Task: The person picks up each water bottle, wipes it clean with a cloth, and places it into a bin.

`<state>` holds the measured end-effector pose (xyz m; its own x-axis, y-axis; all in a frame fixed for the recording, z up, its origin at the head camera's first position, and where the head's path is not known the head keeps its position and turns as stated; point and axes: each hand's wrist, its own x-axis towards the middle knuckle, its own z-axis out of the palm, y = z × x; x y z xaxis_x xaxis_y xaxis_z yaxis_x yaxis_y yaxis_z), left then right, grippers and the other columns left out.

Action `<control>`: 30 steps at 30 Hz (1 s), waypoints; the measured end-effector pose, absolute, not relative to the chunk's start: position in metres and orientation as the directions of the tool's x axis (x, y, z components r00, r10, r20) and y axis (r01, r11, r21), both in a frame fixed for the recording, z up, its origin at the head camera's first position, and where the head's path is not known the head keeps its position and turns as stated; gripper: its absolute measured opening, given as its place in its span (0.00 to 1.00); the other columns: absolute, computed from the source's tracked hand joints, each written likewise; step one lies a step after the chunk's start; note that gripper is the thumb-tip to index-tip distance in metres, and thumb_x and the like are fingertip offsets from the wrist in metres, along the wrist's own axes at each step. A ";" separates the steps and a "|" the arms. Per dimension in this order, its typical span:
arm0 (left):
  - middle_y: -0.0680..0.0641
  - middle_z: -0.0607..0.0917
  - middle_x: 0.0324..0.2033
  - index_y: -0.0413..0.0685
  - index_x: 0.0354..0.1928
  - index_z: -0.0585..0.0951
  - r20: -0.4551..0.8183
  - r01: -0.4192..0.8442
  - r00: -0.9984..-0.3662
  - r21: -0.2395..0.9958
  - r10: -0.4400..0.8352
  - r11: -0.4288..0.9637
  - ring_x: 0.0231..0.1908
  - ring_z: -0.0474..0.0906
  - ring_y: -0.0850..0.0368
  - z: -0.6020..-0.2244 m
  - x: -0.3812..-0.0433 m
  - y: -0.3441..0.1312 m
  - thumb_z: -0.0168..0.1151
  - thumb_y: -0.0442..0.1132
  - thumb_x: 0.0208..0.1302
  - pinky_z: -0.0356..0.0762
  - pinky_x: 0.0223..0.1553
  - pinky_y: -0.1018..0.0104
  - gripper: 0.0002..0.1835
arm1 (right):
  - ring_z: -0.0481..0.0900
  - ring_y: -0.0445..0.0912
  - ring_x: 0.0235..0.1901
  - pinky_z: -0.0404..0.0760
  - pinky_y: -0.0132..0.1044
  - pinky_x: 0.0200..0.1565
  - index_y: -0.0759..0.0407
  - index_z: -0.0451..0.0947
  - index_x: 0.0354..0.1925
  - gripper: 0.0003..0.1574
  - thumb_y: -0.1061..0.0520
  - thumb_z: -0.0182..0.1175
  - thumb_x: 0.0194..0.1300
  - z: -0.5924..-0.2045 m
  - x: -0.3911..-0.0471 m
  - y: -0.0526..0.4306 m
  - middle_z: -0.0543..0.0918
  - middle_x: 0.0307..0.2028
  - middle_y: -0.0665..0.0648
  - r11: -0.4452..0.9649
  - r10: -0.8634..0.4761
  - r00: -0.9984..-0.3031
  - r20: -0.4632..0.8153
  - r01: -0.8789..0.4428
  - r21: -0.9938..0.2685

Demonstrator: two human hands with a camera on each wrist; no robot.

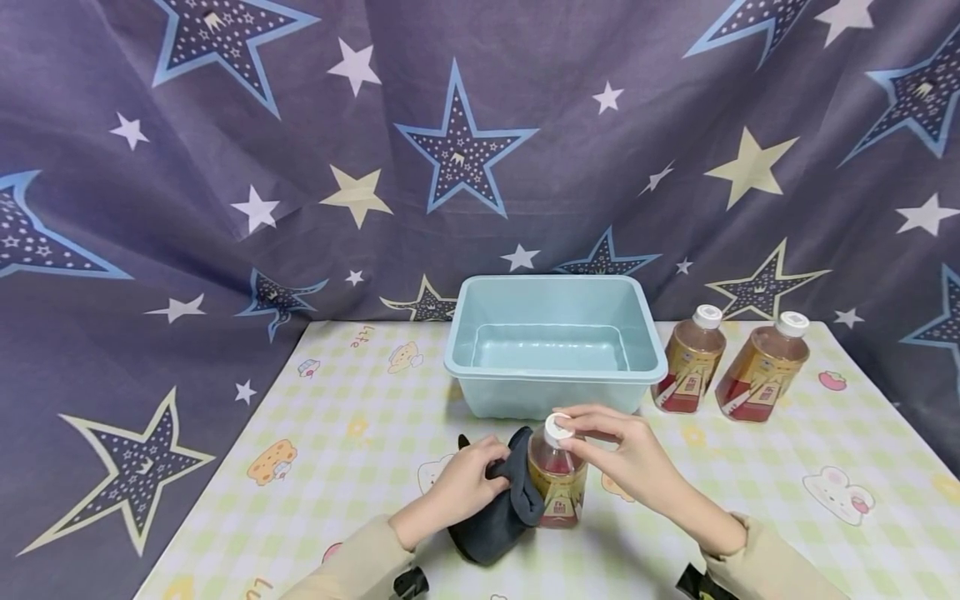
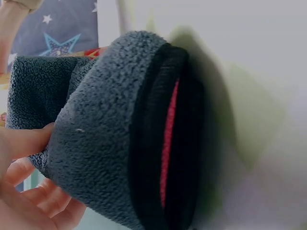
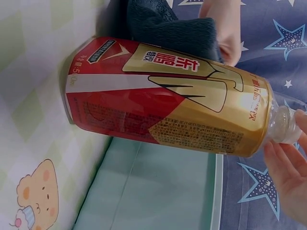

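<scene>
My left hand (image 1: 463,479) grips a dark grey fleecy cloth (image 1: 491,525) with black trim. In the left wrist view, thumb and fingers pinch the fleecy cloth (image 2: 98,134), and a strip of red shows inside its black edge. Right beside it an upright plastic drink bottle (image 1: 561,496) stands on the table, the cloth against its left side. My right hand (image 1: 630,450) pinches the bottle's white cap (image 1: 557,431) from above. The right wrist view shows the bottle's red and gold label (image 3: 163,98), with the fingers of the right hand (image 3: 290,172) at the cap.
Behind the hands sits a light blue plastic tub (image 1: 555,379) with nothing visible in it. To its right stand two similar bottles, one nearer (image 1: 688,367) and one farther right (image 1: 763,371). A checked cloth (image 1: 360,492) covers the table; a starry curtain (image 1: 465,242) hangs behind.
</scene>
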<state>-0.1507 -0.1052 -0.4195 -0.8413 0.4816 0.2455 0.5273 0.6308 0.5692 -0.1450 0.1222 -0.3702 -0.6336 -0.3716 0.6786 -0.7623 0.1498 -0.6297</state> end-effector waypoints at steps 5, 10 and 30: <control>0.56 0.68 0.23 0.45 0.30 0.77 0.221 0.524 -0.842 0.551 0.491 0.650 0.24 0.62 0.64 -0.428 -0.153 -0.104 0.63 0.30 0.45 0.61 0.25 0.73 0.08 | 0.78 0.42 0.42 0.75 0.28 0.40 0.65 0.79 0.38 0.17 0.73 0.62 0.46 -0.370 -0.145 0.123 0.79 0.41 0.63 0.152 -0.371 -0.627 0.685 -0.769 -0.622; 0.56 0.67 0.22 0.47 0.29 0.76 0.161 0.509 -0.849 0.502 0.503 0.699 0.22 0.62 0.65 -0.439 -0.155 -0.102 0.63 0.32 0.45 0.61 0.24 0.74 0.08 | 0.78 0.42 0.42 0.75 0.29 0.40 0.65 0.79 0.38 0.17 0.73 0.62 0.46 -0.370 -0.145 0.124 0.79 0.42 0.62 0.152 -0.370 -0.633 0.680 -0.763 -0.628; 0.57 0.69 0.22 0.47 0.31 0.77 0.109 0.491 -0.843 0.557 0.527 0.669 0.21 0.61 0.65 -0.442 -0.158 -0.111 0.65 0.34 0.47 0.61 0.24 0.73 0.08 | 0.78 0.41 0.40 0.76 0.30 0.40 0.62 0.80 0.38 0.17 0.70 0.63 0.46 -0.367 -0.144 0.123 0.79 0.42 0.60 0.202 -0.370 -0.651 0.662 -0.752 -0.627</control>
<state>-0.1583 -0.1111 -0.4418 -0.8426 0.5273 0.1089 0.4910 0.6695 0.5574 -0.1440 0.1232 -0.3670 -0.6513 -0.3701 0.6624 -0.7524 0.2024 -0.6268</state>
